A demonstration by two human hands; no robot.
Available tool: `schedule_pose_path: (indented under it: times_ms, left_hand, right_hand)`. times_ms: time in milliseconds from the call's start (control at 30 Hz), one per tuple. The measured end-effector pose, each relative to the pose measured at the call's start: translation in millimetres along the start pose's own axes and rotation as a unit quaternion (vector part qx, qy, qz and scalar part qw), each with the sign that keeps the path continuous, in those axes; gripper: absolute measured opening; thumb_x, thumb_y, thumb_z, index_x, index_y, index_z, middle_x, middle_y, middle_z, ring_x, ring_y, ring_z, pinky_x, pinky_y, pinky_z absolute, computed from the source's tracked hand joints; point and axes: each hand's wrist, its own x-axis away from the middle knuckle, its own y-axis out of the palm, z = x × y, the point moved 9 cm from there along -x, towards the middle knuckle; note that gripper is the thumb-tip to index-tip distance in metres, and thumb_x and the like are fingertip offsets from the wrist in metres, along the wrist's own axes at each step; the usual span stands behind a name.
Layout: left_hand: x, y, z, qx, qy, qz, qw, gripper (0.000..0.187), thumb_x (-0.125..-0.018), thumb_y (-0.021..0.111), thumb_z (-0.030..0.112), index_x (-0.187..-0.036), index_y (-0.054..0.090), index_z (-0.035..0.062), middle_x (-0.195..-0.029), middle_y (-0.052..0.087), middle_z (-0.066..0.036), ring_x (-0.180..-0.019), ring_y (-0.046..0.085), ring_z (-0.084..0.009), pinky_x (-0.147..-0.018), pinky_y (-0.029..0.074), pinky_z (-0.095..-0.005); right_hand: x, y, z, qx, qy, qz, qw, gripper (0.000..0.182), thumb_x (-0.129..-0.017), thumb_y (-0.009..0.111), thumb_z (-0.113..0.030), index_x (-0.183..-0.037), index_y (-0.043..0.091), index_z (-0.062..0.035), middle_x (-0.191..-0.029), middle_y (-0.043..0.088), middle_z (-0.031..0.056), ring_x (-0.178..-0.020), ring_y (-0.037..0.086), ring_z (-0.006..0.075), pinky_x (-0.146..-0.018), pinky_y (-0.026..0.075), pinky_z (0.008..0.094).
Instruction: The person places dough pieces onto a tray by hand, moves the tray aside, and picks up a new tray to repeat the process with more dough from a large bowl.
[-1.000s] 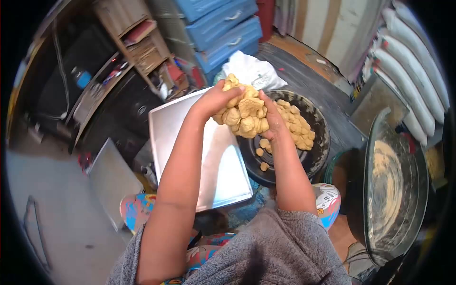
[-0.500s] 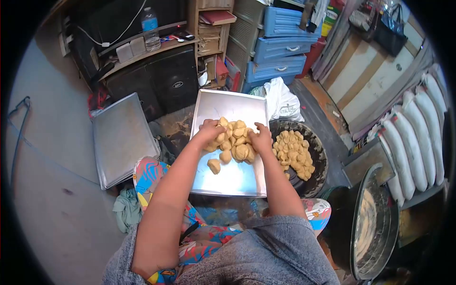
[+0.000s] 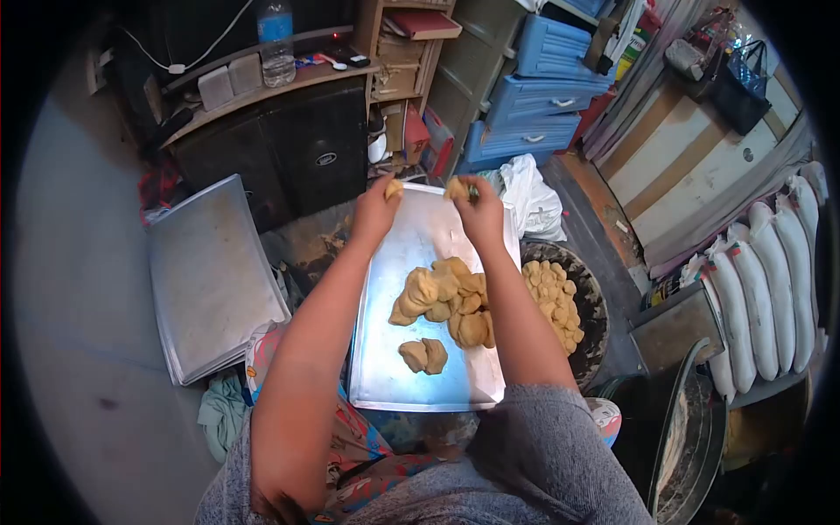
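Note:
A metal baking tray lies before me, with a heap of yellowish dough pieces on its middle. Two more lumps sit apart, nearer to me. My left hand is over the tray's far left corner, closed on a dough piece. Over the far right corner my right hand pinches another dough piece. Beside the tray on the right, a black round tub holds many similar dough pieces, partly hidden by my right forearm.
Stacked metal trays lean at the left. A white plastic bag is behind the tub. A large black basin stands tilted at the lower right, near long white filled bags. A black cabinet stands ahead.
Both hands have left the dough heap and moved to the tray's far end, each with a dough piece. The view has shifted slightly, and the heap is spread differently.

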Motion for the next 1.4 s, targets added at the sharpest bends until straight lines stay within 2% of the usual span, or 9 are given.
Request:
schedule_pose_path:
  times_ms: [100, 433, 567, 733, 833, 1033, 1100, 1133, 1400]
  left_hand:
    - [-4.5, 30.2, -3.2, -0.051, 0.004, -0.107, 0.993, 0.039, -0.081, 0.063, 0.011, -0.12, 0.059, 0.0068, -0.097, 0.061, -0.018, -0.087, 0.06, -0.0349, -0.082, 0.048, -0.0371]
    - [-14.1, 55.1, -17.7, -0.16, -0.027, -0.216, 0.963, 0.032, -0.077, 0.066, 0.011, -0.108, 0.068, 0.0058, -0.102, 0.056, -0.019, -0.092, 0.058, -0.034, -0.086, 0.046, -0.0377]
    - [-11.9, 51.2, 3.0, -0.201, 0.025, -0.186, 0.962, 0.038, -0.072, 0.069, 0.017, -0.109, 0.067, 0.0091, -0.103, 0.057, -0.015, -0.098, 0.056, -0.0317, -0.087, 0.044, -0.04]
    - [14.1, 68.9, 49.9, -0.281, 0.106, -0.276, 0.913, 0.035, -0.073, 0.067, 0.023, -0.107, 0.068, 0.016, -0.108, 0.061, -0.004, -0.11, 0.048, -0.0244, -0.096, 0.026, -0.0439]
    - [12.7, 81.4, 42.3, -0.28, 0.149, -0.266, 0.91, 0.032, -0.076, 0.065, 0.021, -0.108, 0.068, 0.0167, -0.106, 0.062, -0.003, -0.112, 0.047, -0.0247, -0.096, 0.025, -0.0435]
    - [16.9, 83.2, 37.5, -0.272, 0.182, -0.182, 0.927, 0.024, -0.079, 0.062, 0.018, -0.102, 0.07, 0.0175, -0.104, 0.063, -0.003, -0.111, 0.048, -0.0241, -0.095, 0.024, -0.0458]
    - [22.8, 78.8, 51.6, -0.276, 0.169, -0.202, 0.925, 0.024, -0.079, 0.062, 0.017, -0.102, 0.07, 0.0172, -0.104, 0.063, -0.003, -0.112, 0.048, -0.0242, -0.096, 0.024, -0.0458]
    - [25.0, 78.2, 53.2, -0.281, 0.152, -0.219, 0.922, 0.024, -0.079, 0.062, 0.016, -0.102, 0.07, 0.0169, -0.105, 0.063, -0.003, -0.113, 0.048, -0.0243, -0.096, 0.025, -0.0459]
    - [26.9, 95.1, 59.5, -0.289, 0.207, -0.165, 0.92, 0.033, -0.074, 0.066, 0.024, -0.106, 0.067, 0.0158, -0.11, 0.06, -0.003, -0.117, 0.044, -0.0239, -0.097, 0.023, -0.049]
  right_hand:
    - [-9.7, 22.6, -11.2, -0.016, -0.137, 0.078, 0.987, 0.033, -0.077, 0.062, -0.003, -0.11, 0.062, -0.008, -0.116, 0.06, 0.0152, -0.105, 0.058, 0.0305, -0.088, 0.047, 0.038]
    - [100.0, 72.1, -28.2, 0.008, -0.14, -0.471, 0.871, 0.035, -0.078, 0.069, -0.022, -0.108, 0.065, -0.0045, -0.099, 0.064, 0.0144, -0.095, 0.061, 0.0243, -0.082, 0.049, 0.0345]
    - [71.5, 45.3, 3.7, -0.196, 0.125, -0.4, 0.887, 0.032, -0.077, 0.07, -0.014, -0.106, 0.065, -0.0039, -0.09, 0.065, 0.0071, -0.089, 0.059, 0.0134, -0.078, 0.048, 0.0273]
    - [105.1, 56.5, -46.7, 0.022, -0.23, -0.455, 0.86, 0.04, -0.068, 0.075, -0.024, -0.104, 0.066, -0.0077, -0.095, 0.067, 0.0122, -0.089, 0.062, 0.0274, -0.081, 0.049, 0.037]
    - [88.5, 43.0, -34.0, -0.04, -0.075, -0.44, 0.894, 0.034, -0.068, 0.073, -0.019, -0.099, 0.067, -0.0077, -0.093, 0.067, 0.0106, -0.086, 0.063, 0.0266, -0.08, 0.049, 0.0355]
    - [4.4, -35.4, 16.1, -0.026, -0.03, 0.083, 0.996, 0.04, -0.076, 0.07, -0.009, -0.114, 0.061, -0.0015, -0.103, 0.063, 0.0132, -0.091, 0.061, 0.0239, -0.083, 0.047, 0.0317]
    - [10.2, 20.9, 72.1, -0.042, 0.11, -0.085, 0.989, 0.045, -0.08, 0.067, -0.015, -0.121, 0.055, -0.0014, -0.11, 0.06, 0.0197, -0.098, 0.06, 0.0339, -0.088, 0.045, 0.0377]
    - [26.7, 34.2, 36.4, 0.246, -0.14, -0.077, 0.956, 0.047, -0.082, 0.063, -0.018, -0.124, 0.052, -0.0022, -0.113, 0.058, 0.022, -0.103, 0.057, 0.037, -0.093, 0.042, 0.0418]
    - [74.7, 23.3, 25.2, 0.081, -0.112, -0.315, 0.939, 0.021, -0.074, 0.062, -0.007, -0.093, 0.067, -0.001, -0.089, 0.066, 0.0151, -0.081, 0.062, 0.0301, -0.077, 0.05, 0.0363]
